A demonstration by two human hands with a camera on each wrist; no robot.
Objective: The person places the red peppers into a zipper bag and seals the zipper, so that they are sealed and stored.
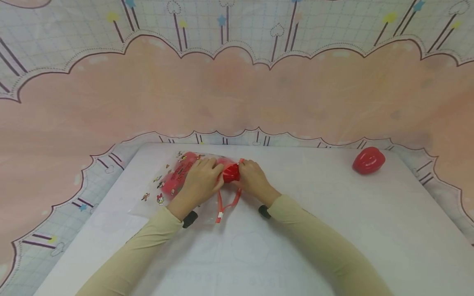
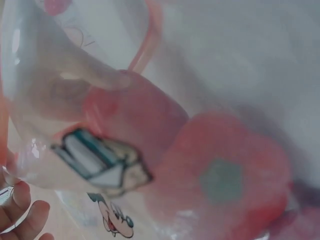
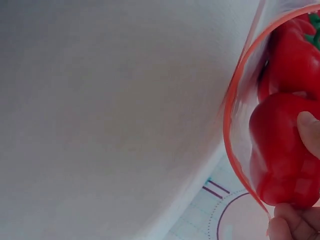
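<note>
A clear plastic bag (image 1: 148, 203) with cartoon prints and an orange rim (image 3: 228, 125) lies left of the table's middle. My left hand (image 1: 201, 179) grips the bag near its opening. At that opening my right hand (image 1: 255, 181) holds a shiny red bell pepper (image 1: 231, 172). In the right wrist view a thumb rests on this pepper (image 3: 285, 145), with fingertips below it; part of the hand is out of frame. Another red pepper (image 3: 295, 55) with a green stem sits behind it. Through the plastic, the left wrist view shows a pepper (image 2: 260, 165), blurred.
One more red pepper (image 1: 369, 160) lies alone at the table's far right. An orange strap (image 1: 231, 203) hangs from the bag toward the near side. The white table (image 1: 314, 172) meets a patterned cloth backdrop (image 1: 259, 98) at its far edge.
</note>
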